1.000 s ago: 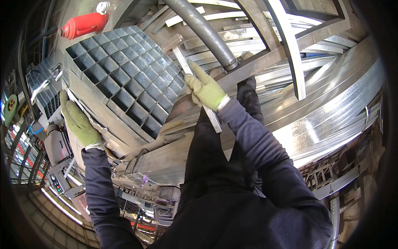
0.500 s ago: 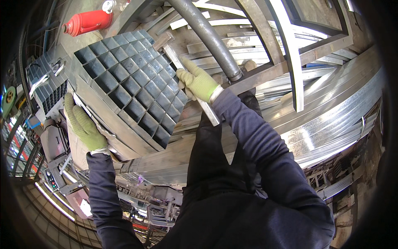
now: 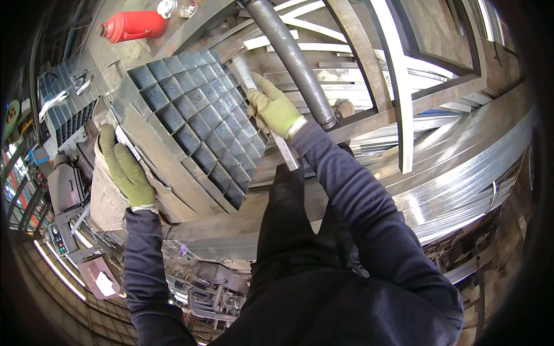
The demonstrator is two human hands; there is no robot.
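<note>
A large bundle of square steel tubes (image 3: 199, 115) shows its open ends as a grid at centre left. My gloved right hand (image 3: 278, 111) is closed around a hammer (image 3: 286, 154) with a square metal handle, at the right edge of the tube ends. The hammer's upper end is blurred and lies close to the tubes. My gloved left hand (image 3: 130, 176) lies flat, fingers stretched, against torn brown wrapping (image 3: 105, 199) along the bundle's left side.
A dark round bar (image 3: 291, 63) and a rusty steel frame (image 3: 375, 63) rise right of the bundle. Long metal profiles (image 3: 456, 153) are stacked at right. A red flask (image 3: 133, 27) stands at the far left. Another tube bundle (image 3: 66, 115) lies beyond my left hand.
The view has shifted, so the bundle appears farther right. The hammer's head end now looks blurred and has swung slightly toward the right. My left hand stays against the wrapping.
</note>
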